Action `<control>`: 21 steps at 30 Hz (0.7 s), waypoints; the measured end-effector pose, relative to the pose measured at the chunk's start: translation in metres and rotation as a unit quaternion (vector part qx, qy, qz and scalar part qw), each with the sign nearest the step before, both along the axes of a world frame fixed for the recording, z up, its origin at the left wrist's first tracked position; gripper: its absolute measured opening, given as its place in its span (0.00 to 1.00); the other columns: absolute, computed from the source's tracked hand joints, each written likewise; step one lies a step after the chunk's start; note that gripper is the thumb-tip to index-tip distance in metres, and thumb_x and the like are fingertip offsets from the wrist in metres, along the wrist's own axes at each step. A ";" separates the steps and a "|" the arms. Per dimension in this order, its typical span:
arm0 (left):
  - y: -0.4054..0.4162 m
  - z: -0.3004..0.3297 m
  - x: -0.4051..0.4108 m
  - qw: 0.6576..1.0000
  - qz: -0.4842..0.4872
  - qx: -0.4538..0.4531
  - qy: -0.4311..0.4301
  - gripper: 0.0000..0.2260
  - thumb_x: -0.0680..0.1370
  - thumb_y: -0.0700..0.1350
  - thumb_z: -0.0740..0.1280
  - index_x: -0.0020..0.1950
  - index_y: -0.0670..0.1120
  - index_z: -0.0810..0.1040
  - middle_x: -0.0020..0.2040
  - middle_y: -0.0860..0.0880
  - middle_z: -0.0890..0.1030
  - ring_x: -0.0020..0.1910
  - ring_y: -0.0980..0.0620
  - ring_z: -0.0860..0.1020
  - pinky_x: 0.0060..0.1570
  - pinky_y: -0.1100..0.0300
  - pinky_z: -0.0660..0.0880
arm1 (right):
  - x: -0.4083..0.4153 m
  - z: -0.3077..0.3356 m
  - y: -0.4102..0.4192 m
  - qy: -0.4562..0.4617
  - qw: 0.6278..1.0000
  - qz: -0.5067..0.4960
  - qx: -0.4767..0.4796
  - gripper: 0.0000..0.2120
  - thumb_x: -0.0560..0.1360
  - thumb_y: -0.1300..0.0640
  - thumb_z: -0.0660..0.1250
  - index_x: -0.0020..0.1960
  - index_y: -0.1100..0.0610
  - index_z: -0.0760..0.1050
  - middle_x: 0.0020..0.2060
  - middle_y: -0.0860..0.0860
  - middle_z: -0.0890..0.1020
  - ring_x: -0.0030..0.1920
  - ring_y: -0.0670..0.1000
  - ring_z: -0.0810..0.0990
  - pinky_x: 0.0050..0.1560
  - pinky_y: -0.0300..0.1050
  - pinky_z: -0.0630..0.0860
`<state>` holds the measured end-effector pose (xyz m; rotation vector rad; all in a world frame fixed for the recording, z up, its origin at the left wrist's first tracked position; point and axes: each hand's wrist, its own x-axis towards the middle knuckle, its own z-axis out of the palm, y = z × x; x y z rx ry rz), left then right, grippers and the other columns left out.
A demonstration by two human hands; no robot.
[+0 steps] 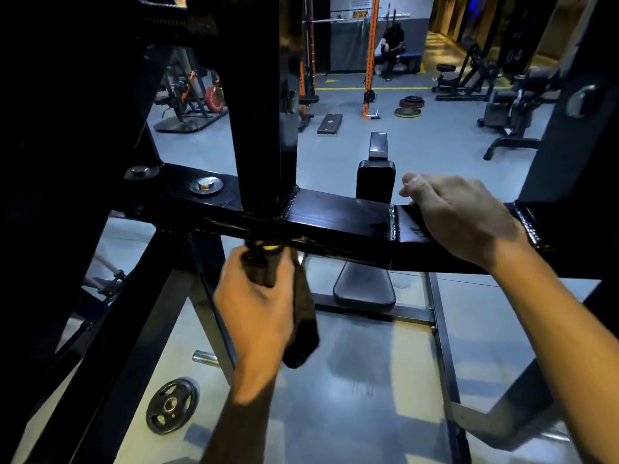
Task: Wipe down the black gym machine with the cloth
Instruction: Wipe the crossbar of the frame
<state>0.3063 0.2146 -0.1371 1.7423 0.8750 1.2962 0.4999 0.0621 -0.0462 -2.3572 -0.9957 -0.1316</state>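
Nearest: left hand [258, 296] clamped round dark cloth [299, 316], bunched against underside of black crossbar [335, 216], loose tail hanging below. Just beyond: right hand [459, 216] draped over top of bar, fingers curled over far edge, bracing. 2 hands well apart. Farther: padded seat [365, 286] beneath, upright post [264, 105] welded at joint. Risks, as judged: dangling tail snagging on weld bead; knuckles scraping rough weld [393, 222]; missed patches on dark, glossy paint.
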 end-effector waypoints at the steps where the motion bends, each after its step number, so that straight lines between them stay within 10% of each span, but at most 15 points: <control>1: 0.003 -0.001 0.000 1.000 0.013 -0.002 -0.009 0.08 0.76 0.49 0.75 0.49 0.51 0.78 0.43 0.53 0.82 0.45 0.57 0.80 0.48 0.58 0.77 | 0.000 0.000 0.000 -0.001 1.000 -0.002 0.006 0.41 0.74 0.28 0.41 0.56 0.57 0.78 0.55 0.54 0.85 0.58 0.61 0.80 0.61 0.60 0.75; 9: -0.060 -0.012 0.027 0.989 -0.103 0.108 0.000 0.10 0.76 0.49 0.75 0.47 0.50 0.75 0.39 0.59 0.74 0.38 0.66 0.75 0.41 0.77 0.67 | -0.001 -0.001 -0.002 -0.007 1.000 -0.001 0.009 0.38 0.76 0.30 0.42 0.60 0.55 0.78 0.54 0.53 0.85 0.56 0.60 0.80 0.58 0.58 0.76; 18: -0.037 -0.012 0.021 0.999 -0.028 -0.010 -0.015 0.11 0.75 0.55 0.73 0.49 0.50 0.78 0.41 0.53 0.81 0.41 0.54 0.81 0.45 0.51 0.80 | -0.002 -0.002 -0.001 -0.004 1.000 -0.029 -0.003 0.33 0.79 0.30 0.43 0.56 0.51 0.79 0.50 0.53 0.84 0.52 0.60 0.79 0.52 0.56 0.75; 21: -0.076 -0.014 0.035 0.993 -0.114 0.038 -0.009 0.16 0.75 0.57 0.74 0.49 0.47 0.76 0.40 0.58 0.78 0.41 0.66 0.78 0.42 0.73 0.75 | -0.002 -0.001 -0.002 -0.005 0.999 -0.036 -0.005 0.33 0.79 0.30 0.44 0.55 0.51 0.79 0.51 0.54 0.83 0.52 0.61 0.78 0.50 0.55 0.73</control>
